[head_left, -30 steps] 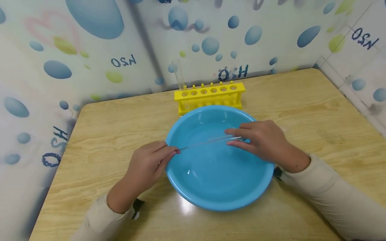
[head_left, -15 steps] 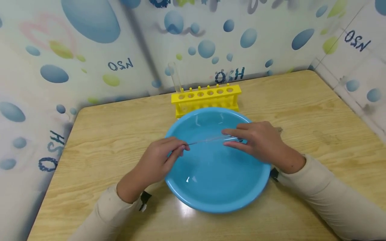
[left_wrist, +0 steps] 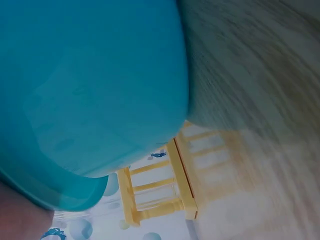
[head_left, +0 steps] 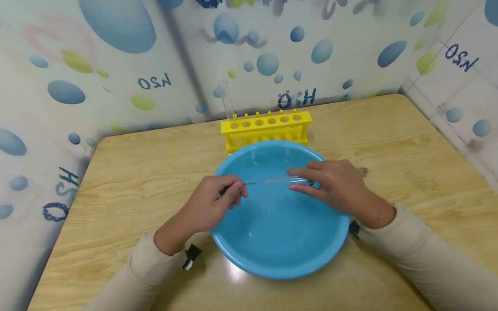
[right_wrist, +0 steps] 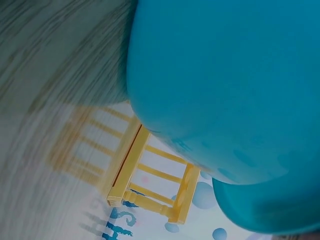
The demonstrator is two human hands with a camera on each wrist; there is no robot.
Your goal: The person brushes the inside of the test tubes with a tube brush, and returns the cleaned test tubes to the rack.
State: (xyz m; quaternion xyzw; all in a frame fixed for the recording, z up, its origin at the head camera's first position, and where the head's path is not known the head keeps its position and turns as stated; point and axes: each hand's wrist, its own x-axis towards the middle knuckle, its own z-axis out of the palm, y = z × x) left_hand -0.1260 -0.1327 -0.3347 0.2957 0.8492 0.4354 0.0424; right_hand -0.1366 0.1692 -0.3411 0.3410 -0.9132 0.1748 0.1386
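Glass tube (head_left: 298, 180) held nearly horiz. over the blue basin (head_left: 280, 246), gripped btwn thumb & fingers of the right hand (head_left: 337, 183); thin rod (head_left: 253, 182), pinched by the left hand (head_left: 212, 198), runs toward it — prob. into it, though the far end can't be made out. Work appears mid-way: rod & tube lined up, parting them not yet done. Just beyond basin: yellow rack (head_left: 266, 123) w/ second tube (head_left: 227, 100) standing in end hole.
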